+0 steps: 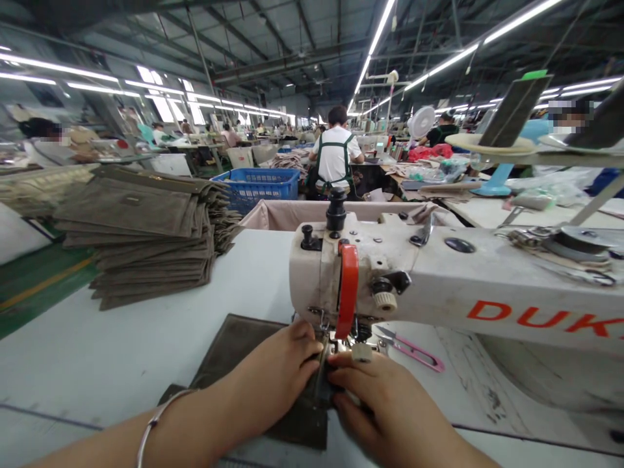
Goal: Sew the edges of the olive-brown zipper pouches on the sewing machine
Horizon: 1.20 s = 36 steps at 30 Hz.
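Observation:
A dark olive fabric piece (234,354) lies flat on the white table under the head of a white sewing machine (439,279). My left hand (273,377) rests on the fabric with its fingers pressed down beside the needle area. Just right of it, my right hand (375,396) has its fingers curled on the fabric's edge below the presser foot. The two hands almost touch at the needle. A thin bangle circles my left wrist.
A tall stack of the same olive pieces (146,240) sits at the table's back left. Pink thread snips (414,351) lie right of the needle. Behind are a blue basket (258,185) and a seated person in a white shirt (336,156).

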Each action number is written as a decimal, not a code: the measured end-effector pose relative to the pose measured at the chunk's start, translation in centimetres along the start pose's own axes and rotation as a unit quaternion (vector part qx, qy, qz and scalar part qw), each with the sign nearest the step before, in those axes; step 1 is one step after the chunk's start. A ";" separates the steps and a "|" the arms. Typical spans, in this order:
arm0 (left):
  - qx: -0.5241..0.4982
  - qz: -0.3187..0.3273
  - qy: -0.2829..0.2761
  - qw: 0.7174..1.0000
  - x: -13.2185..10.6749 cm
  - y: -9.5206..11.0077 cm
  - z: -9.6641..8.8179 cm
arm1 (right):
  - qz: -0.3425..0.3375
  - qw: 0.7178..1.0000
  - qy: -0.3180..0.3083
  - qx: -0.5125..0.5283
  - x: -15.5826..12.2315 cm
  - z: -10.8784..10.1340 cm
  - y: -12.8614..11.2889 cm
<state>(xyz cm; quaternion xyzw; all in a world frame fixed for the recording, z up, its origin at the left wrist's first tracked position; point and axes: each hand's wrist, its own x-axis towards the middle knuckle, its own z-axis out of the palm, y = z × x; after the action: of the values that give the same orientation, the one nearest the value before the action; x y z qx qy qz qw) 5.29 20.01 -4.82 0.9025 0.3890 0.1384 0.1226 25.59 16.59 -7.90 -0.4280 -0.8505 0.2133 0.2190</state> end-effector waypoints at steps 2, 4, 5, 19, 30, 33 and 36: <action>-0.012 0.000 -0.017 1.000 -0.7 -0.3 -0.5 | -0.003 1.000 -0.002 0.000 0.0 -0.2 -0.1; -0.008 0.015 -0.044 0.999 -1.9 -0.7 -1.1 | -0.007 1.000 -0.008 -0.002 -0.1 -0.4 -0.3; 0.003 0.026 -0.060 0.998 -2.7 -0.9 -1.4 | -0.009 1.000 -0.014 -0.005 -0.1 -0.5 -0.4; 0.086 0.155 0.068 0.982 -6.9 -0.9 2.6 | -0.063 0.995 -0.039 -0.068 -0.4 -0.3 -1.0; 0.082 0.098 0.061 0.990 -6.9 1.2 2.1 | -0.055 0.998 -0.030 -0.011 -0.7 -1.5 -0.8; 0.069 0.105 0.027 0.992 -6.7 1.0 1.3 | -0.057 0.998 -0.035 -0.006 -0.8 -1.9 -0.4; 0.059 0.109 0.031 0.992 -6.5 1.2 1.0 | -0.065 0.997 -0.041 -0.014 -0.9 -1.8 -0.4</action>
<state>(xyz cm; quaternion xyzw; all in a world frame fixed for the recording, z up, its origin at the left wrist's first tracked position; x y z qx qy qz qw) 2.16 14.30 -6.33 0.9403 0.2998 0.1557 0.0412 26.78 15.97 -6.38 -0.3659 -0.8876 0.2037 0.1916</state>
